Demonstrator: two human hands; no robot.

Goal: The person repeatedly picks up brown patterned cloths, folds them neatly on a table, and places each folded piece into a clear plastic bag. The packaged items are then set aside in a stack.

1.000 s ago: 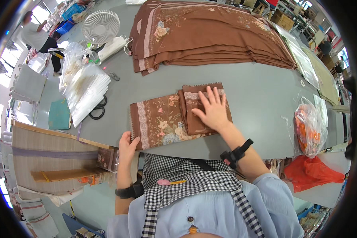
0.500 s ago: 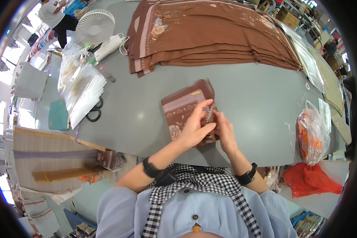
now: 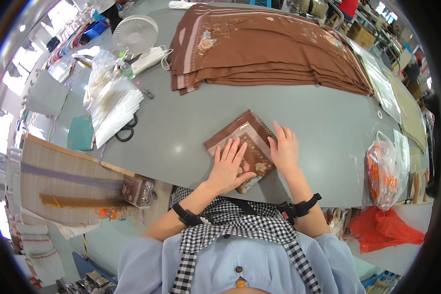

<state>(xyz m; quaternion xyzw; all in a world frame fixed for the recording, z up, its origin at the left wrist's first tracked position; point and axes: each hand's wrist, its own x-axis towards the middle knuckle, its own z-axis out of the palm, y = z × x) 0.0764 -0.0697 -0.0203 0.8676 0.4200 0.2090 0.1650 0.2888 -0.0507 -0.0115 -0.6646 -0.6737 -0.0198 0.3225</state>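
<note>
A folded brown floral scarf [image 3: 255,147] with a pale band and a zigzag edge lies turned cornerwise on the grey table before me. My left hand [image 3: 226,169] rests flat on its left part, fingers spread. Along its right edge is my right hand [image 3: 285,149], fingers stretched out, with the thumb close to the cloth. Neither hand grips anything. Farther off lies a broad stack of brown floral scarves [image 3: 269,51], loosely layered.
At the left lie clear plastic sleeves [image 3: 113,110], black scissors [image 3: 127,131] and a teal pouch [image 3: 81,132]; a white fan [image 3: 135,34] stands behind. A bag with orange contents [image 3: 381,171] is at the right edge. Wrapped brown packets [image 3: 138,191] sit on a lower left shelf.
The folded scarf has turned so a corner points away from me. My hands have moved apart: the left now lies flat on the cloth, the right is at its right edge.
</note>
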